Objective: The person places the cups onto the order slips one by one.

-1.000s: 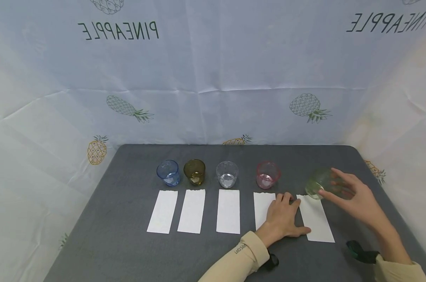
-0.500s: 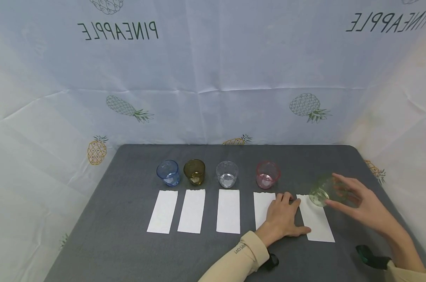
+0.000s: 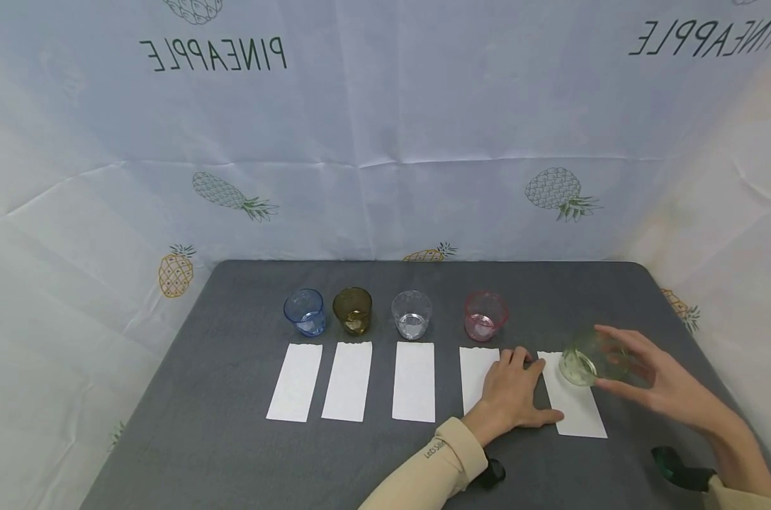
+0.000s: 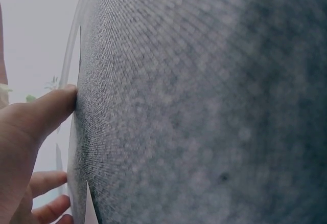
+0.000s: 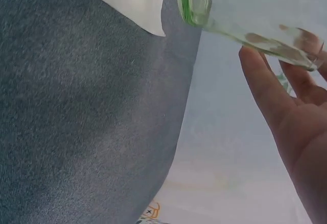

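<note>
My right hand [image 3: 660, 375] holds a pale green glass [image 3: 578, 365] between thumb and fingers. The glass overlaps the upper part of the rightmost white paper slip [image 3: 582, 418] in the head view. In the right wrist view, its thick green base [image 5: 196, 1] faces the table close to a paper slip [image 5: 138, 1], with the thumb along its side. My left hand [image 3: 511, 393] rests on the table, fingers spread and relaxed. Its thumb reaches onto the left edge of the rightmost slip, while the rest of the hand partly covers the neighbouring slip [image 3: 477, 368].
Along the back stand a blue glass [image 3: 305, 313], an amber glass [image 3: 353, 312], a clear glass [image 3: 412, 315] and a pink glass [image 3: 485, 316]. Several white slips lie in front of them on the grey table [image 3: 188, 439]. A pineapple-print cloth [image 3: 373, 127] hangs behind.
My right hand has brought the green glass nearer and slightly right, from the back end of the rightmost slip to farther over it. My left hand has stayed in place.
</note>
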Demonstrator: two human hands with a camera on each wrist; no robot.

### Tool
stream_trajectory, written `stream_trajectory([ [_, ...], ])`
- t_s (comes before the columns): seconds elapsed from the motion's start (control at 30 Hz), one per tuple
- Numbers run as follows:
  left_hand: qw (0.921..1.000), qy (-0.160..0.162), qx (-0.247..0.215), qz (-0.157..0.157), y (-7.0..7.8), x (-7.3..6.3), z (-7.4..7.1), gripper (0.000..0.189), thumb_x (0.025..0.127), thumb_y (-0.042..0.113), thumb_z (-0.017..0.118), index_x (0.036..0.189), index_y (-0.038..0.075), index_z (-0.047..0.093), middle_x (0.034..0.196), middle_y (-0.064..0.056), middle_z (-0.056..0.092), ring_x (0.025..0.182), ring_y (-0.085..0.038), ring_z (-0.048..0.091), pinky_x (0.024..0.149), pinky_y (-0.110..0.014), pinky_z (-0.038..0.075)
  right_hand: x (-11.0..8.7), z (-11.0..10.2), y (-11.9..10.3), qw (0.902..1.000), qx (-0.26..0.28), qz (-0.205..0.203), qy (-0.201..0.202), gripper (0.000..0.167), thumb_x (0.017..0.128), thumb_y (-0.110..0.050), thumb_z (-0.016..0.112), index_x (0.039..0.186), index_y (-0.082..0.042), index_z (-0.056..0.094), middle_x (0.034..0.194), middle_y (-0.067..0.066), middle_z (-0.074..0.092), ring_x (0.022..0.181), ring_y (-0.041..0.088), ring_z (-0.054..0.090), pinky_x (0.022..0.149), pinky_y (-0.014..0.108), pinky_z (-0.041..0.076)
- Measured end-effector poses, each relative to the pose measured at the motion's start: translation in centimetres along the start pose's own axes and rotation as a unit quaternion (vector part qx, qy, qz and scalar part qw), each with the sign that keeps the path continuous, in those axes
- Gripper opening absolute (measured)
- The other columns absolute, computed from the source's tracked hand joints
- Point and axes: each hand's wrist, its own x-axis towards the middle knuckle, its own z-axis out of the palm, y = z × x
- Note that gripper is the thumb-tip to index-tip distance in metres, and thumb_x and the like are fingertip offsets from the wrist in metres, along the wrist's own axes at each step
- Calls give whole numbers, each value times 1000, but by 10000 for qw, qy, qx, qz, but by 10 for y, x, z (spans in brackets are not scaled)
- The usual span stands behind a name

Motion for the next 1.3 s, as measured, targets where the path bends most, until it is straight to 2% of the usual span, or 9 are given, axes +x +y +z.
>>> stream_trajectory([
  [0.17,10000,1,4,-11,0,1,0,84,77,84,62,147,40,51,135,13,49,117,-5,46,82,-15,41,-2,-2,5,9993,134,-220,-277,90,81,12,76,158,-3,31,150,-21,35,127,-14,44,95,-1,38],
  [0.6,10000,33,32,-23,0,2,0,84,77,85,62,147,40,50,135,14,49,116,-5,46,81,-15,41,-4,3,16,9966,264,-359,-699,89,83,9,76,158,-1,30,152,-16,37,132,-18,39,93,5,43],
  [0.83,9999,-56,-120,28,0,0,0,85,78,83,63,148,38,50,134,12,48,117,-5,45,84,-15,41,-4,8,18,9952,347,-439,-807,87,83,8,77,157,0,31,153,-15,38,133,-17,38,96,3,40],
  [1.07,9998,-96,-173,46,-1,-1,0,85,78,83,62,149,38,49,135,12,48,118,-5,45,86,-15,42,-3,11,17,9953,264,-369,-860,86,85,5,76,158,-2,32,152,-17,38,132,-18,39,90,9,47],
  [1.3,9999,-57,-99,24,-1,0,0,85,78,83,62,149,38,49,135,12,48,117,-5,45,85,-15,42,0,11,17,9946,279,-359,-935,85,87,4,75,158,-3,30,153,-18,38,133,-20,37,90,10,47],
])
